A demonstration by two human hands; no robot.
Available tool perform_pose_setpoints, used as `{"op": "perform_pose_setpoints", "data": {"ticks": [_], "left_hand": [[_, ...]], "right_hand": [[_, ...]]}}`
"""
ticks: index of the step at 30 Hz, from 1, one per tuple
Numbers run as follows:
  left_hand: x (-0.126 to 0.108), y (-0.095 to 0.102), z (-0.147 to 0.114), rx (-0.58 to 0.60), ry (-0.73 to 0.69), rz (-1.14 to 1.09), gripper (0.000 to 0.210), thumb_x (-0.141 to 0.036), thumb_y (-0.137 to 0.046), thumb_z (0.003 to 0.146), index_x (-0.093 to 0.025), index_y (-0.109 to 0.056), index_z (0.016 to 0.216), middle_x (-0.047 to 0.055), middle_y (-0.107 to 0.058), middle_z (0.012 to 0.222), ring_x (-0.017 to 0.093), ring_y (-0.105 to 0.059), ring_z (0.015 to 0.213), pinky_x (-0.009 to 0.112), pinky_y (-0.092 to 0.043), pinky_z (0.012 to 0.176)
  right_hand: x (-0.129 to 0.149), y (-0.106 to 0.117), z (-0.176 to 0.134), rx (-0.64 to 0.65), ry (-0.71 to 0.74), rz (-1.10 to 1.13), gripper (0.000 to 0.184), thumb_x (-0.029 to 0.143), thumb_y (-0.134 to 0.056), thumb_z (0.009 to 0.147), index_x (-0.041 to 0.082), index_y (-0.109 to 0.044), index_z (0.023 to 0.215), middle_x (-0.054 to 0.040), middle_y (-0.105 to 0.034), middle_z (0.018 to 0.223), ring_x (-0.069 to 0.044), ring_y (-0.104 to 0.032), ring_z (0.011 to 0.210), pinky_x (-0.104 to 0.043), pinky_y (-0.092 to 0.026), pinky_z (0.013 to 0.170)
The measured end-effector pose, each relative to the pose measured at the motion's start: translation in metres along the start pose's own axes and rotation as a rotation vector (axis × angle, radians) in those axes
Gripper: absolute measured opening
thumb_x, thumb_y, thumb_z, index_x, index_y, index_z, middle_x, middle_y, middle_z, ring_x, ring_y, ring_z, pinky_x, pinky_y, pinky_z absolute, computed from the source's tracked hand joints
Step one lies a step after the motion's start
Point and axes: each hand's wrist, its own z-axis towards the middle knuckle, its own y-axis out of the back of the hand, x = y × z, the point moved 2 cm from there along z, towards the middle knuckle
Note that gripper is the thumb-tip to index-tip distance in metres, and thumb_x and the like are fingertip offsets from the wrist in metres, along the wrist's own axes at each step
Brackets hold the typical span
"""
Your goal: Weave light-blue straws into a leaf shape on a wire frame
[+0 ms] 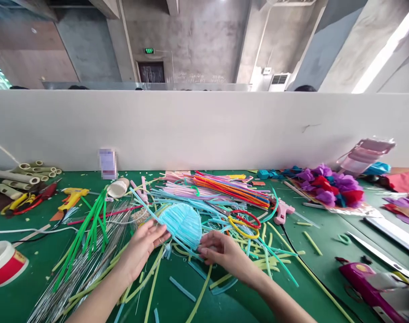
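A light blue leaf-shaped piece made of pipe cleaners (182, 224) is held up above the cluttered table. My left hand (145, 242) pinches its left side, where a blue strand sticks out up and to the left. My right hand (221, 251) has its curled fingers and thumb closed on the lower right edge of the same piece. Behind it lie loose pipe cleaners in pink, orange and red (231, 190). Scissors with red and yellow handles (244, 224) rest on the pile just beyond my right hand. Yellow-green and blue cut strands (182, 288) lie below.
Green pipe cleaners (98, 220) and thin metal wires (93, 255) spread to the left, near a yellow glue gun (71, 199) and bamboo pieces (25, 179). At right are a pink glue gun (283, 211), purple-red petals (332, 186) and a magenta tool (369, 282). A white partition (204, 130) stands behind.
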Motion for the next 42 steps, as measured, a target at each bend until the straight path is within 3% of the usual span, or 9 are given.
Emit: {"op": "perform_pose_setpoints", "data": {"ticks": [3, 9, 15, 19, 23, 29, 33, 39, 42], "left_hand": [[-0.001, -0.005, 0.005, 0.02, 0.104, 0.138, 0.036, -0.035, -0.083, 0.069, -0.014, -0.066, 0.092, 0.009, -0.075, 0.089, 0.024, -0.074, 0.086, 0.037, -0.062, 0.08], [-0.041, -0.02, 0.01, 0.098, 0.018, 0.252, 0.037, -0.041, -0.083, 0.067, -0.016, -0.066, 0.087, 0.004, -0.073, 0.081, 0.02, -0.071, 0.078, 0.033, -0.061, 0.075], [-0.083, -0.039, 0.014, 0.359, -0.059, 0.468, 0.027, -0.041, -0.077, 0.073, -0.017, -0.068, 0.078, 0.0, -0.069, 0.076, 0.018, -0.066, 0.074, 0.031, -0.054, 0.075], [-0.09, -0.054, 0.022, 0.487, -0.21, 0.819, 0.024, -0.039, -0.066, 0.082, -0.018, -0.065, 0.07, -0.004, -0.06, 0.06, 0.015, -0.058, 0.06, 0.024, -0.041, 0.058], [-0.097, -0.067, 0.018, 0.323, -0.465, 1.078, 0.018, -0.038, -0.062, 0.085, -0.024, -0.073, 0.084, 0.0, -0.071, 0.076, 0.022, -0.066, 0.077, 0.029, -0.045, 0.068], [-0.125, -0.059, -0.02, -0.324, -1.136, 0.888, 0.018, -0.035, -0.06, 0.088, -0.025, -0.071, 0.099, 0.006, -0.072, 0.106, 0.025, -0.065, 0.102, 0.034, -0.044, 0.094], [-0.116, -0.046, -0.015, -0.505, -0.881, 0.682, 0.023, -0.046, -0.069, 0.081, -0.024, -0.064, 0.088, 0.005, -0.07, 0.089, 0.022, -0.066, 0.082, 0.032, -0.049, 0.076], [-0.08, -0.062, 0.023, 0.074, -0.237, 0.084, 0.053, -0.047, -0.075, 0.075, -0.02, -0.061, 0.119, 0.015, -0.067, 0.122, 0.029, -0.065, 0.109, 0.037, -0.055, 0.084], [-0.073, -0.062, 0.03, 0.056, -0.088, -0.03, 0.048, -0.041, -0.08, 0.072, -0.016, -0.067, 0.11, 0.014, -0.075, 0.104, 0.029, -0.071, 0.095, 0.039, -0.058, 0.079]], "right_hand": [[0.013, 0.023, 0.002, -0.09, 0.047, -0.443, 0.022, 0.04, -0.055, 0.088, 0.019, -0.061, 0.09, -0.003, -0.066, 0.078, -0.02, -0.067, 0.07, -0.031, -0.053, 0.059], [0.045, 0.086, 0.005, -0.381, -0.005, -1.289, 0.023, 0.017, -0.059, 0.08, 0.014, -0.063, 0.102, -0.0159, -0.068, 0.105, -0.033, -0.062, 0.102, -0.041, -0.046, 0.085], [0.094, 0.074, 0.01, -0.375, 0.253, -0.833, 0.035, 0.048, -0.05, 0.093, 0.02, -0.06, 0.112, -0.0098, -0.068, 0.111, -0.024, -0.063, 0.102, -0.036, -0.049, 0.084], [0.112, 0.032, 0.018, -0.068, 0.354, -0.545, 0.047, 0.052, -0.065, 0.084, 0.021, -0.061, 0.118, -0.0069, -0.067, 0.115, -0.021, -0.063, 0.1, -0.03, -0.05, 0.082], [0.1, 0.012, 0.036, -0.077, 0.369, -0.516, 0.03, 0.045, -0.068, 0.082, 0.018, -0.07, 0.095, -0.0009, -0.066, 0.077, -0.017, -0.059, 0.072, -0.026, -0.044, 0.063], [0.093, 0.023, 0.045, -0.487, 0.467, -0.028, 0.029, 0.046, -0.066, 0.084, 0.018, -0.064, 0.087, -0.0019, -0.065, 0.081, -0.017, -0.059, 0.074, -0.026, -0.046, 0.064], [0.094, 0.014, 0.041, -0.55, 0.443, 0.457, 0.03, 0.047, -0.068, 0.082, 0.023, -0.059, 0.096, -0.0002, -0.065, 0.087, -0.015, -0.059, 0.076, -0.024, -0.048, 0.063], [0.076, -0.013, 0.045, -0.433, 0.327, 0.623, 0.034, 0.047, -0.074, 0.078, 0.023, -0.059, 0.096, 0.001, -0.064, 0.088, -0.011, -0.059, 0.071, -0.021, -0.049, 0.061], [0.077, -0.009, 0.049, -0.301, 0.27, 0.369, 0.037, 0.054, -0.063, 0.084, 0.021, -0.058, 0.101, -0.0027, -0.067, 0.091, -0.016, -0.062, 0.078, -0.026, -0.05, 0.065]]}}
